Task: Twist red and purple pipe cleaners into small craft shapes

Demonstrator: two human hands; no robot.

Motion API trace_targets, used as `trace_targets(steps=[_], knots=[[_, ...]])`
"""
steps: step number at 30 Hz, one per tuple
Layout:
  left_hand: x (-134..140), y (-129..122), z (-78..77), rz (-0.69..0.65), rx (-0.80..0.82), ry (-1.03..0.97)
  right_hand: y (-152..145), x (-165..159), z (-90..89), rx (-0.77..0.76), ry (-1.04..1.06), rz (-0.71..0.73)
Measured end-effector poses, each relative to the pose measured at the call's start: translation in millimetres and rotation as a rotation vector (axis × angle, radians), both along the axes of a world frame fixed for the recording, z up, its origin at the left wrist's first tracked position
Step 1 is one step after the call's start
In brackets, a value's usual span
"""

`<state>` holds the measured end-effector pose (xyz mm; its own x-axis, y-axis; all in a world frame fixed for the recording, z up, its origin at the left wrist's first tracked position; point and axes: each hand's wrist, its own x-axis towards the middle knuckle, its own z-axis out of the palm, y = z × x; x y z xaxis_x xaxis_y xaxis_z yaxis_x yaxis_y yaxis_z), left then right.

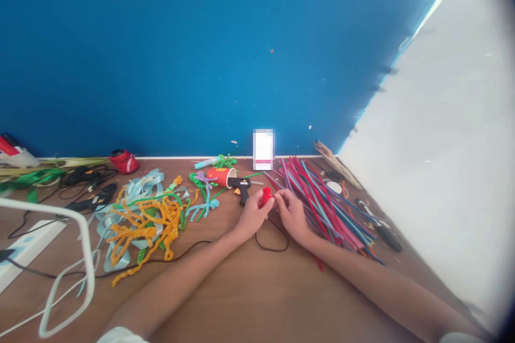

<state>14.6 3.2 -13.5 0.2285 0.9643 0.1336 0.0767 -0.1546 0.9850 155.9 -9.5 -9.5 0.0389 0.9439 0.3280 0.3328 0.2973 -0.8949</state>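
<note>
on the table [257, 295], a white power strip [38, 244] is followed by pale-blue ribbon [137, 188] overlaid with orange fuzzy stems [171, 220], then a sideways red cup [216, 176] and a black glue gun [238, 183]. at the centre, by the left hand [251, 213], a small red piece [266, 196] is pinched; beside it the fingertips of the right hand [293, 216] are nearly closed, their hold impossible to tell. farther right, a coloured stem bundle [322, 203] is spread.
</note>
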Motion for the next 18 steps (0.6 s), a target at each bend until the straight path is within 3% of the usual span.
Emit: trace_targets(steps=[13, 18], knots=[[-2.7, 4.0, -2.7, 0.071, -0.009, -0.019, -1.5, -1.8, 2.9, 0.036, 0.122, 0.154], [-3.7, 4.8, -3.1, 0.079, -0.024, -0.032, -1.7, -2.6, 2.4, 0.055, 0.087, 0.136]])
